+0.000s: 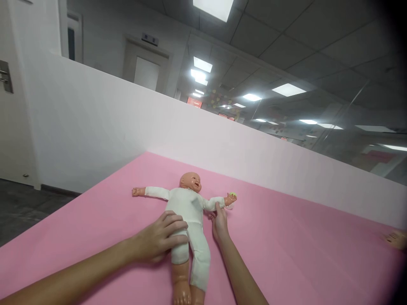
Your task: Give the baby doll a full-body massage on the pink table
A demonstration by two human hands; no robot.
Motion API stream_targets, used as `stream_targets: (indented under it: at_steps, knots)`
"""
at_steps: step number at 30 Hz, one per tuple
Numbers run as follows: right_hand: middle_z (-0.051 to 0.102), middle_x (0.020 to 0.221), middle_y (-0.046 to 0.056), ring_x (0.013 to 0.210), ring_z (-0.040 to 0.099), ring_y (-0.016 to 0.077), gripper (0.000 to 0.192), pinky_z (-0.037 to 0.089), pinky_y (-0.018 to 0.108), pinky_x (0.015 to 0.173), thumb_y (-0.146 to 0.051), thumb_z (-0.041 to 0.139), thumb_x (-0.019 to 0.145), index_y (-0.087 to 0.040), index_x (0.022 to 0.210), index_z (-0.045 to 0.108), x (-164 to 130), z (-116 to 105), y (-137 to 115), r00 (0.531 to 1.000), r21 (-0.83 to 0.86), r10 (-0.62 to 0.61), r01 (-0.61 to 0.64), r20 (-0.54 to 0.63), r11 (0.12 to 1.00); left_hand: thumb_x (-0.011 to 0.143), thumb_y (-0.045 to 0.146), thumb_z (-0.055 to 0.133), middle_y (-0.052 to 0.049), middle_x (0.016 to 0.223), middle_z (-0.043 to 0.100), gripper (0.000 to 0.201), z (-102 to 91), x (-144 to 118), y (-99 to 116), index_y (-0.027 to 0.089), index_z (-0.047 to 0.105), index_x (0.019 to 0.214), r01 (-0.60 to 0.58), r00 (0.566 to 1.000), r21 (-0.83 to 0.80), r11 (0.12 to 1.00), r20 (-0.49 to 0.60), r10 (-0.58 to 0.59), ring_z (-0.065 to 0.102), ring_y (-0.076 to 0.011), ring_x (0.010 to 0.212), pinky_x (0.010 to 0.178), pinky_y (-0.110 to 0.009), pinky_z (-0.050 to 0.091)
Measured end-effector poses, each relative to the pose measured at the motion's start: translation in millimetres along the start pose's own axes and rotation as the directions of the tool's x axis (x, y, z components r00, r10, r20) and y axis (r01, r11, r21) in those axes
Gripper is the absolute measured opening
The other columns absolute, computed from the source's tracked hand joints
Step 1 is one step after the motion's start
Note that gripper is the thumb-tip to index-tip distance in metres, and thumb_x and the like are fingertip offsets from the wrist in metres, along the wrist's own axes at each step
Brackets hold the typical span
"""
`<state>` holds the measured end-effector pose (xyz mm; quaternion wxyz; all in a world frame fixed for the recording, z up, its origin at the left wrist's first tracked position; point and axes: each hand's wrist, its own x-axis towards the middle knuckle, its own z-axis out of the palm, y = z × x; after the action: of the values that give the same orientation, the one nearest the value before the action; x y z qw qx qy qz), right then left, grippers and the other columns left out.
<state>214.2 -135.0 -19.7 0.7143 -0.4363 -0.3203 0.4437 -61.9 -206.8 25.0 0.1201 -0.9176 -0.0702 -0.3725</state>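
A baby doll (pixel 182 207) with a white cloth body lies on its back on a pink surface, arms spread and head away from me. My left hand (pixel 167 235) wraps over its upper leg and hip, on the left side. My right hand (pixel 220 222) holds the doll's sleeved arm at the right, thumb on top and the other fingers partly hidden underneath. A small yellow-green thing (pixel 233 194) shows at the doll's hand on that side; I cannot make out what it is.
The pink tabletop (pixel 270 241) meets a white partition (pixel 206 135) at the back. At the far right edge lies a skin-toned object (pixel 396 239), partly cut off by the dark frame corner. A door (pixel 15 106) and grey floor (pixel 22 207) are on the left.
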Motion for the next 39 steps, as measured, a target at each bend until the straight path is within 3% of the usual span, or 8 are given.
stream_targets:
  at_steps: [8,12,15,21,26,31,39]
  knots:
    - [0.072,0.093,0.004,0.073,0.062,0.0192,0.046,0.044,0.028,0.058,-0.059,0.072,0.078,-0.023,0.104,0.063,3,-8,5,0.995,-0.070,-0.059,0.065,0.078,0.995,0.080,0.007,0.053,-0.015,0.127,0.060,0.052,-9.8,-12,-10,0.024,0.058,0.129,0.115,0.993,-0.079,0.990,-0.021,-0.117,0.054,-0.0315,0.118,0.100,-0.055,0.045]
    - [0.073,0.103,0.007,0.080,0.066,0.0217,0.048,0.048,0.030,0.061,-0.063,0.067,0.083,-0.023,0.110,0.064,5,-8,6,0.990,-0.077,-0.105,0.112,0.096,0.991,0.083,0.003,0.053,-0.013,0.122,0.062,0.060,-4.1,-13,-5,0.029,0.057,0.136,0.148,0.988,-0.076,0.986,-0.039,-0.151,0.056,-0.0290,0.117,0.099,-0.050,0.048]
    - [0.073,0.113,0.008,0.094,0.067,0.0237,0.051,0.052,0.032,0.072,-0.058,0.070,0.084,-0.022,0.119,0.065,3,-7,3,0.981,-0.109,-0.154,0.167,0.122,0.980,0.087,-0.002,0.049,-0.011,0.117,0.066,0.062,-0.6,-11,-2,0.029,0.055,0.140,0.164,0.983,-0.085,0.983,-0.074,-0.170,0.059,-0.0257,0.114,0.098,-0.046,0.050]
    - [0.070,0.129,0.011,0.112,0.065,0.0281,0.056,0.051,0.039,0.094,-0.047,0.076,0.084,-0.019,0.131,0.065,-9,-3,-1,0.935,-0.243,-0.260,0.318,0.242,0.916,0.091,0.001,0.048,-0.011,0.117,0.071,0.043,-2.6,-4,1,0.023,0.054,0.129,0.196,0.961,-0.182,0.964,-0.158,-0.225,0.064,-0.0240,0.116,0.098,-0.044,0.051]
    - [0.066,0.133,0.011,0.121,0.061,0.0290,0.052,0.051,0.039,0.094,-0.043,0.074,0.085,-0.023,0.132,0.065,-16,2,-1,0.862,-0.279,-0.365,0.468,0.350,0.838,0.092,0.003,0.053,-0.010,0.118,0.071,0.034,-0.2,-5,1,0.023,0.058,0.119,0.259,0.940,-0.194,0.946,-0.176,-0.294,0.064,-0.0231,0.115,0.097,-0.042,0.051]
    - [0.067,0.123,0.010,0.110,0.062,0.0275,0.038,0.050,0.036,0.082,-0.040,0.069,0.089,-0.026,0.124,0.070,-15,2,1,0.802,-0.345,-0.423,0.573,0.422,0.743,0.093,0.007,0.057,-0.008,0.124,0.067,0.037,3.5,-6,-1,0.026,0.062,0.124,0.395,0.897,-0.223,0.891,-0.114,-0.427,0.062,-0.0221,0.118,0.098,-0.038,0.052]
    - [0.066,0.119,0.009,0.109,0.061,0.0279,0.038,0.053,0.037,0.085,-0.036,0.070,0.085,-0.028,0.123,0.073,-13,2,1,0.808,-0.336,-0.423,0.565,0.409,0.754,0.097,0.013,0.052,-0.006,0.130,0.061,0.044,8.9,16,-13,0.030,0.059,0.138,0.565,0.805,-0.288,0.773,-0.013,-0.593,0.059,-0.0222,0.120,0.102,-0.038,0.051]
